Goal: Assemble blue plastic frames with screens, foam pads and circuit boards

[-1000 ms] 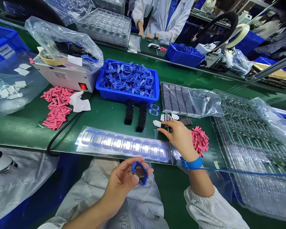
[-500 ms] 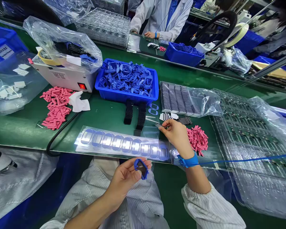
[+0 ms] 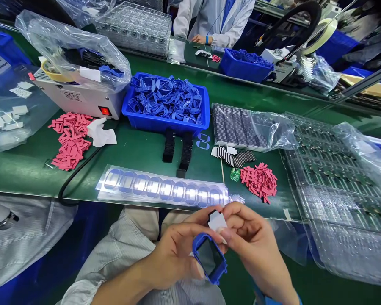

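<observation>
"What's on the worktop (image 3: 141, 148), starting at the left?"

"A heap of pink strips (image 3: 70, 146) in front of a white box (image 3: 82, 101) with a red switch, and a black cable (image 3: 78, 171) curving to the near edge. Next come a blue bin (image 3: 165, 123) full of blue parts, two rows of black strips (image 3: 186, 150) and, nearer, a clear film sheet (image 3: 167, 190) printed with blue rings."

"And further right?"

"A bagged stack (image 3: 235, 127), white-faced pieces fanned out before it, a small green board (image 3: 235, 174), a second pink heap (image 3: 259, 182), then clear trays (image 3: 330, 203)."

"Where's the blue frame (image 3: 209, 257)?"

"Off the near edge, above the lap, gripped by the left hand (image 3: 180, 252). Its long axis slants from upper left to lower right, panel facing up."

"How does it look?"

"Bright blue rim, small lugs at the lower right, dark glossy panel inside."

"Anything in the way?"

"The left forefinger crosses between it and a white tab (image 3: 217, 221), flat, black along its upper-left edge. The right hand (image 3: 257, 241) pinches that tab; fingers hide part, so I can't tell its long axis."
</observation>
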The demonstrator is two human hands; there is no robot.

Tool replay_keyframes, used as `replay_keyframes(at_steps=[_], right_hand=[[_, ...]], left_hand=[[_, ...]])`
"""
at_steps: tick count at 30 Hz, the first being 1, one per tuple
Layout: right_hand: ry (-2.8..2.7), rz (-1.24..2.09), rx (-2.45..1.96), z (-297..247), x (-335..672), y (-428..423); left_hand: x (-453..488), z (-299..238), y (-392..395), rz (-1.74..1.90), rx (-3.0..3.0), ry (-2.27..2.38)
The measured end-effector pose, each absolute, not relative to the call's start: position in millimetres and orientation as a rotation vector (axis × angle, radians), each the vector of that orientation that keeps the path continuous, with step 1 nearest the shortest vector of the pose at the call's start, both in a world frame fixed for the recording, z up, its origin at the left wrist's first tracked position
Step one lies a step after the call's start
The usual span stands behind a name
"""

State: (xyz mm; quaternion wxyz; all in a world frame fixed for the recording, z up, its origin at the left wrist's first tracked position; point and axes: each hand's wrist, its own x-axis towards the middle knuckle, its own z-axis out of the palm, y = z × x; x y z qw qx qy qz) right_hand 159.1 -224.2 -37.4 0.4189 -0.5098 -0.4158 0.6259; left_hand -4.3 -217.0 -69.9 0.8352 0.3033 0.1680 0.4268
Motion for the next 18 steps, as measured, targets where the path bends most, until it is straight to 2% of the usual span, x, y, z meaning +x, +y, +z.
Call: replay_keyframes(at_steps=[7, 9, 14, 16, 18], right_hand=[[-0.827, 1.794, -1.053, -53.4, 156.5, -235.8], [-0.968, 1.638, -1.128, -51.8, 159.4, -236.0], [-1.727, 0.748, -1.316, -37.2, 166.7, -231.1], [-1.939, 0.624, -1.234, -32.3, 167.7, -227.4], [-2.034, 0.648, -1.143, -29.9, 168.1, -223.7]], left_hand=[[-9.6, -67.9, -220.8, 0.842, 0.682, 0.279], [-9.3, -70.6, -222.2, 0.859, 0.640, 0.296], [-10.6, -76.5, -223.1, 0.841, 0.575, 0.345], [-11.3, -76.3, -222.5, 0.821, 0.598, 0.345], [-11.6, -75.3, -221.5, 0.802, 0.632, 0.331]])
